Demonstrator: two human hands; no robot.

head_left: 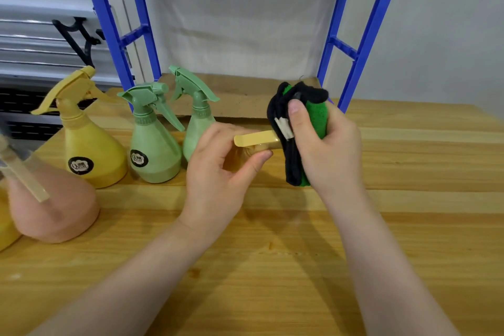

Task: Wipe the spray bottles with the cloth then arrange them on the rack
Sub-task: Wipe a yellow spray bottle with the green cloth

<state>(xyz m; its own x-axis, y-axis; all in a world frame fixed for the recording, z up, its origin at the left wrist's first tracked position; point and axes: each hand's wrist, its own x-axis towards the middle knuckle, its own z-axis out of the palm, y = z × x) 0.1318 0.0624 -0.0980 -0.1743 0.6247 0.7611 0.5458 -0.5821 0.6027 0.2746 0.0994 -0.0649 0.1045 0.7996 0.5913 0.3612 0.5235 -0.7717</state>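
My left hand (218,172) grips a yellow spray bottle (255,139) lying sideways above the wooden table (272,254); only its trigger lever and a bit of its neck show. My right hand (327,150) holds a green and black cloth (316,114) wrapped over the bottle's head. At left stand a yellow bottle (90,150), two green bottles (152,150) (197,128), and a pink bottle (54,210) at the frame's edge. The blue rack (109,22) stands behind, its lower shelf (240,95) lined with cardboard.
A white cloth hangs behind the rack (231,22). Grey slats and a black bracket (79,38) are at far left. Another yellow object (5,226) peeks in at the left edge. A plain wall rises on the right.
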